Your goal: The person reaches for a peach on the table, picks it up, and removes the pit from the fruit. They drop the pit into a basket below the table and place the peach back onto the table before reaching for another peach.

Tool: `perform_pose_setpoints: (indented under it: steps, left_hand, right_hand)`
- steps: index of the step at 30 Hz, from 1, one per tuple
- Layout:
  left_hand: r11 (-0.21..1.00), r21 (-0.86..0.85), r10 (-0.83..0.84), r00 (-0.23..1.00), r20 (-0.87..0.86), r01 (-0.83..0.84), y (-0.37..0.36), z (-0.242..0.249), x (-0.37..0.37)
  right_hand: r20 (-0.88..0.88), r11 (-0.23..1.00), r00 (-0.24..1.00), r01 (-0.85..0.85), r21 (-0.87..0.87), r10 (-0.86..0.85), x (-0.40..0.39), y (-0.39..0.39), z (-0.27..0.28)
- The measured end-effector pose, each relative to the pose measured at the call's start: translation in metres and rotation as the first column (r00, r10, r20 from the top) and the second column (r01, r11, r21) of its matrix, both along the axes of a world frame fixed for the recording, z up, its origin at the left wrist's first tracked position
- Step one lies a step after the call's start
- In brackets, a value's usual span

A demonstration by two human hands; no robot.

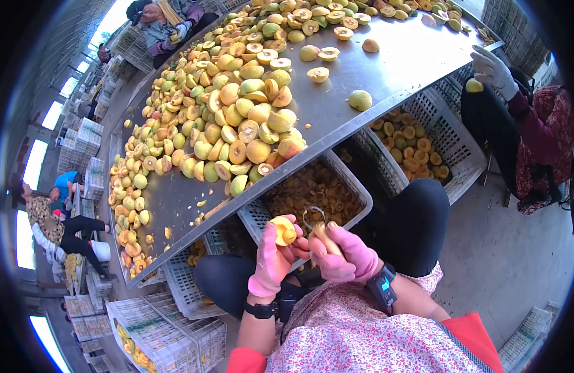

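My left hand [269, 266], in a pink glove, grips a yellow peach half [283, 230] with its hollowed face turned up. Close beside it, my right hand [352, 256], gloved in pink too, is closed around the pale handle of a pitting knife [327, 239]. The knife's thin curved metal loop points up and stands just apart from the fruit. Both hands are above my lap, near a crate [361, 193] of brown pits and scraps. Beyond the hands, a large heap of whole and halved peaches [218, 124] covers much of the metal table [386, 68].
The table's raised metal edge [312, 152] runs between me and the heap. A white crate [464, 146] of peach halves stands under it. A co-worker's gloved hand [493, 71] is at the right; another person [169, 31] sits across. Stacked crates [169, 326] stand at lower left.
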State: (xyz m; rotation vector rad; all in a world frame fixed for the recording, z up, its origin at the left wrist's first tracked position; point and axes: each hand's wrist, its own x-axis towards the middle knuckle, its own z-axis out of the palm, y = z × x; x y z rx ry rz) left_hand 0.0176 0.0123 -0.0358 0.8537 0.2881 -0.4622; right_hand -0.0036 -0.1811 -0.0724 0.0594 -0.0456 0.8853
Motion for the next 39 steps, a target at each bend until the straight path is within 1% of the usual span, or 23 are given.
perform_pose_setpoints:
  steps: [1, 2, 3, 4, 5, 6, 7, 9, 11, 13, 15, 16, 18, 19, 21, 28, 30, 31, 33, 34, 36, 37, 39]
  left_hand:
    - [0.988, 0.145, -0.059, 0.997, 0.041, 0.053, 0.002, -0.001, 0.001]
    - [0.952, 0.290, -0.123, 0.990, 0.071, 0.097, 0.004, -0.002, 0.001]
    - [0.952, 0.291, -0.122, 0.990, 0.069, 0.097, 0.006, -0.003, 0.002]
    - [0.899, 0.424, -0.141, 0.989, 0.043, 0.110, 0.008, -0.003, 0.004]
    - [0.829, 0.546, -0.158, 0.987, 0.016, 0.124, 0.009, -0.003, 0.007]
    - [0.829, 0.545, -0.160, 0.987, 0.012, 0.127, 0.010, -0.003, 0.009]
    - [0.764, 0.629, -0.209, 0.977, 0.031, 0.143, 0.013, -0.003, 0.012]
    - [0.623, 0.754, -0.305, 0.952, -0.010, 0.208, 0.018, 0.002, 0.018]
    - [0.606, 0.751, -0.336, 0.940, -0.058, 0.263, 0.023, 0.003, 0.019]
    - [0.588, 0.746, -0.361, 0.927, -0.104, 0.313, 0.023, 0.003, 0.019]
    - [0.412, 0.853, -0.433, 0.893, -0.125, 0.320, 0.022, 0.003, 0.019]
    - [0.413, 0.852, -0.432, 0.893, -0.128, 0.322, 0.025, -0.003, 0.018]
    - [0.310, 0.948, -0.601, 0.787, 0.139, 0.068, 0.030, -0.013, 0.016]
    - [0.310, 0.948, -0.599, 0.789, 0.137, 0.070, 0.029, -0.012, 0.015]
    - [0.214, 0.966, -0.541, 0.841, -0.007, 0.146, 0.022, -0.002, 0.015]
    - [0.225, 0.920, -0.461, 0.867, -0.190, 0.322, 0.024, 0.002, 0.013]
    - [0.182, 0.976, -0.575, 0.818, 0.005, 0.122, 0.033, -0.016, 0.010]
    - [0.183, 0.975, -0.576, 0.818, 0.003, 0.125, 0.034, -0.017, 0.010]
    - [-0.024, 0.984, -0.616, 0.773, -0.153, 0.176, 0.034, -0.014, 0.011]
    - [-0.024, 0.984, -0.616, 0.773, -0.153, 0.175, 0.036, -0.016, 0.009]
    - [-0.119, 0.990, -0.680, 0.733, -0.026, -0.075, 0.033, -0.015, 0.006]
    - [-0.118, 0.990, -0.682, 0.731, -0.025, -0.076, 0.029, -0.008, 0.006]
    - [-0.095, 0.991, -0.629, 0.766, -0.131, 0.091, 0.019, 0.010, 0.001]
  right_hand:
    - [0.161, 0.871, 0.987, 0.086, -0.484, -0.008, 0.012, -0.004, -0.003]
    - [0.300, 0.521, 0.952, 0.223, -0.824, 0.067, 0.020, -0.006, -0.009]
    - [0.407, 0.014, 0.883, 0.415, -0.910, 0.236, 0.025, 0.007, -0.013]
    - [0.406, 0.015, 0.883, 0.415, -0.910, 0.234, 0.020, 0.009, -0.013]
    - [0.510, -0.006, 0.809, 0.535, -0.845, 0.293, 0.013, 0.009, -0.011]
    - [0.596, -0.019, 0.721, 0.643, -0.766, 0.353, 0.009, 0.011, -0.001]
    - [0.713, -0.049, 0.576, 0.790, -0.611, 0.400, 0.006, 0.015, -0.002]
    - [0.701, -0.075, 0.527, 0.821, -0.565, 0.481, 0.009, 0.017, -0.001]
    - [0.682, -0.098, 0.419, 0.884, -0.456, 0.600, 0.010, 0.016, -0.006]
    - [0.691, -0.084, 0.411, 0.886, -0.455, 0.595, 0.011, 0.015, -0.006]
    - [0.699, -0.066, 0.403, 0.888, -0.456, 0.591, 0.013, 0.014, -0.005]
    - [0.719, -0.030, 0.398, 0.884, -0.466, 0.569, 0.013, 0.014, -0.002]
    - [0.738, 0.012, 0.395, 0.878, -0.479, 0.547, 0.012, 0.016, -0.003]
    - [0.735, -0.020, 0.375, 0.897, -0.442, 0.565, 0.011, 0.017, -0.006]
    - [0.732, -0.053, 0.355, 0.914, -0.401, 0.582, 0.012, 0.018, -0.008]
    - [0.724, -0.070, 0.357, 0.916, -0.395, 0.590, 0.011, 0.019, -0.018]
    - [0.706, -0.078, 0.349, 0.919, -0.386, 0.616, 0.011, 0.019, -0.018]
    - [0.719, -0.074, 0.326, 0.930, -0.359, 0.613, 0.012, 0.019, -0.018]
    - [0.732, -0.069, 0.302, 0.941, -0.331, 0.611, 0.012, 0.020, -0.018]
    - [0.727, -0.083, 0.302, 0.943, -0.322, 0.617, 0.012, 0.020, -0.020]
    - [0.722, -0.102, 0.303, 0.946, -0.309, 0.622, 0.013, 0.019, -0.026]
    - [0.663, -0.161, 0.360, 0.925, -0.343, 0.656, 0.012, 0.020, -0.033]
    - [0.481, -0.239, 0.466, 0.856, -0.459, 0.742, 0.016, 0.012, -0.053]
